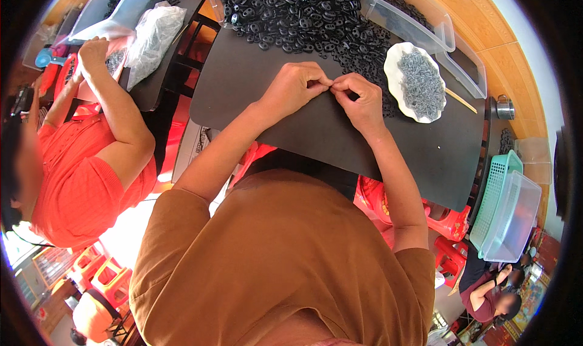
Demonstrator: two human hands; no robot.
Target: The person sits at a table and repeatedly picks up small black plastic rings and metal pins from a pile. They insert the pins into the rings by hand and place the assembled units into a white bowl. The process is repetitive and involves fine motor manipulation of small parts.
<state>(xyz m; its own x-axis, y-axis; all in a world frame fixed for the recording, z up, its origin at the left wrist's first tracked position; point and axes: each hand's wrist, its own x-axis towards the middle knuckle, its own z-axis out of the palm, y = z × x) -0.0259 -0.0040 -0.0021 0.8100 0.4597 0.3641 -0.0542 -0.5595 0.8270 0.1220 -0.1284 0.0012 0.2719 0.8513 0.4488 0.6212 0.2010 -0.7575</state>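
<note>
Two bare hands meet over a dark tabletop in a busy workroom, fingertips touching at the centre of the scene. The left hand and right hand each have thumb and forefinger closed in a tight pinch; from where I stand, whatever lies between them, if anything, is too small to make out.

Taking the meeting fingertips as the middle of a clock, a heap of black pieces, many showing paired holes, spreads at twelve, its edge trailing down past one behind the right hand. At three, a white scalloped dish holds a mound of small, clear-grayish pieces, with a wooden stick angled out beyond it. A co-worker in a red top sits toward eight.

Work this fine, I would judge, asks for both wrists held low and steady, the left pinch firm and the right making the small adjustments, with pressure light enough that nothing springs away. Keeping the fingertips over bare tabletop looks wise: a dropped piece would show there, but could vanish among the black ones.
</note>
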